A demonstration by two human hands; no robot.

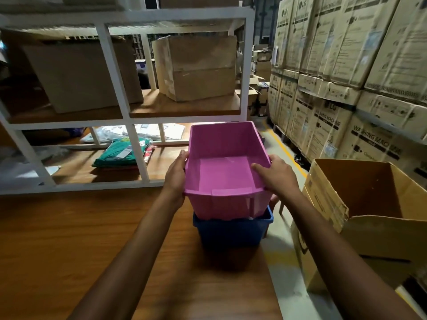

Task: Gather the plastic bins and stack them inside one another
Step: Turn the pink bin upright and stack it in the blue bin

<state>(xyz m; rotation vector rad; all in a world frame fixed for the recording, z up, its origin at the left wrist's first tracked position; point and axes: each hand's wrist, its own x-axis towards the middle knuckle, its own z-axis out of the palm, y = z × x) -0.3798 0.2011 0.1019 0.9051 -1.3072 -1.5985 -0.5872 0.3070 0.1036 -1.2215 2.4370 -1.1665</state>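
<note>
Task status: nesting is under way. The pink bin [225, 167] sits at centre frame with its base entered into the blue bin [233, 229] directly below it. Most of the pink wall stands above the blue rim, so the pink bin is judged not fully seated. The blue bin rests on the wooden table [92, 239], close to the table's right edge. No other plastic bins are visible; whether more remain to be gathered cannot be told from this view.

Grip state: the left hand [176, 179] is clamped on the pink bin's left rim, thumb over the top edge. The right hand [276, 174] holds the right rim, with its fingers curled over into the bin's interior. Both grips are closed on the pink bin.

Remaining step, as judged: press the pink bin straight down until its rim meets the blue rim, then release.

Clearances:
- Right of centre: the table edge runs just beside the blue bin, with floor beyond it. A sideways push could carry the stack off the edge.
- Right of frame: an open cardboard box [360, 204] stands near the right forearm and limits elbow travel.
- Upper left: the white shelf frame [129, 112] stands behind the table, apart from the bins.
- Lower left: the table surface is unobstructed and offers room to shift the stack inward.
</note>
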